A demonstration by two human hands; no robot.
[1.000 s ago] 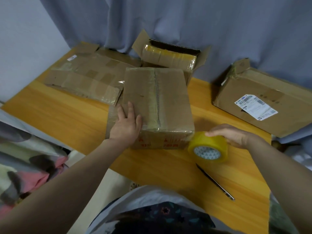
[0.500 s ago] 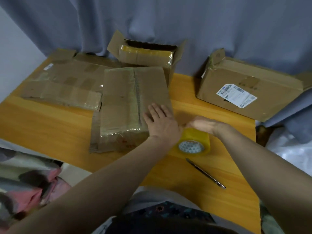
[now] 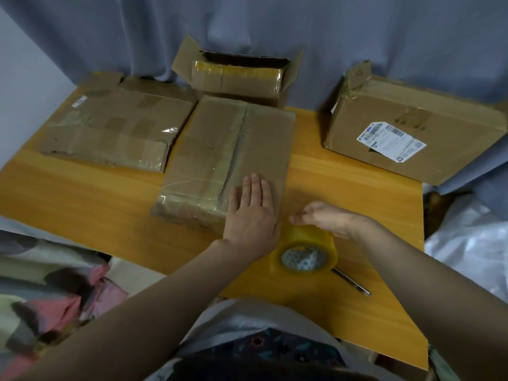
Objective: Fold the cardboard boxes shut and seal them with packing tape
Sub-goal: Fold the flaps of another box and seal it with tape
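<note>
- My left hand (image 3: 251,215) lies flat, fingers straight, pressing the middle box (image 3: 220,149) at its 5 o'clock corner; box sits mid-desk (image 3: 82,199)
- My right hand (image 3: 327,218) curls over the tape roll (image 3: 305,251), 4 o'clock of the box; pen (image 3: 351,281) beside the roll

view: head, wide-angle | faces: forward and down | range: close over the table (image 3: 82,193) | views: one
</note>
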